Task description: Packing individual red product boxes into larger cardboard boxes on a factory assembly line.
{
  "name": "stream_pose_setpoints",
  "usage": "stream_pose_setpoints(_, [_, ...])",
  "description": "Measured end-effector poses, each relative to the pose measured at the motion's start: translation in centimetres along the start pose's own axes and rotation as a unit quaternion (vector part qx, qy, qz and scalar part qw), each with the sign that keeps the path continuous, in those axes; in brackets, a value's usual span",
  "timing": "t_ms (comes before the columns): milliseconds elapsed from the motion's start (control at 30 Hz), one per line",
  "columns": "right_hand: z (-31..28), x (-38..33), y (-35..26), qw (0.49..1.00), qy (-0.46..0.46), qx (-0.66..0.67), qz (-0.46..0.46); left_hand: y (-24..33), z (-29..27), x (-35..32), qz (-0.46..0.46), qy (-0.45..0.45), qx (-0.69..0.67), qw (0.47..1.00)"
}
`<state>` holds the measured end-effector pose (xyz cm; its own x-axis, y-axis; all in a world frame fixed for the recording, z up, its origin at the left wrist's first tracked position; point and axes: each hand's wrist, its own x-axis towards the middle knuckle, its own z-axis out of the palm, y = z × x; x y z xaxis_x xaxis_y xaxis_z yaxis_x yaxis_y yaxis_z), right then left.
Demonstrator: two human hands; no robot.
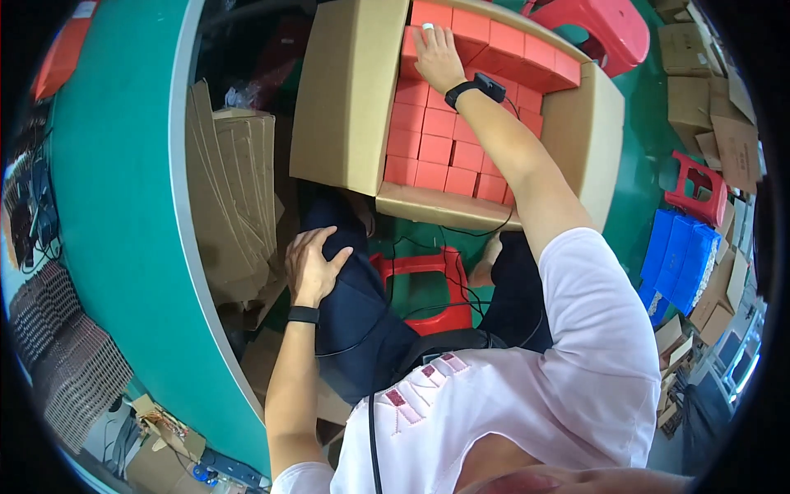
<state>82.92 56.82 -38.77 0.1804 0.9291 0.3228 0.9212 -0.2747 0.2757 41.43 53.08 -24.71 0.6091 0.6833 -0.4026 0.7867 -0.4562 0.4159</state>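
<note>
My right hand (439, 59) reaches far forward into a large open carton (341, 90). Its fingers curl over a small red box (409, 62) at the carton's far left corner, and a white covering shows on one fingertip. Part of that box is hidden beneath the hand. Rows of similar red boxes (436, 123) fill the carton, and a raised row (506, 39) runs along its far side. My left hand (311, 265) rests on my left thigh with its fingers spread, holding nothing.
A green table (123, 206) with a pale edge runs along the left. Flattened cardboard (234, 198) stands beside it. A red stool (448, 280) is between my legs, with black cables across it. At right are another red stool (699, 188), blue boxes (679, 255) and brown cartons (691, 95).
</note>
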Motion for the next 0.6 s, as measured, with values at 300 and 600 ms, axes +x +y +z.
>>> stream_pose_setpoints(300, [-9.7,-7.0,0.0,0.892,-0.102,0.369,0.241,1.9,0.3,0.6,0.011,-0.101,-0.014,0.995])
stream_pose_setpoints(600, [-47.5,-14.3,10.3,0.3,-0.354,0.715,0.523,7.2,3.7,-8.1,0.082,-0.275,0.11,0.952])
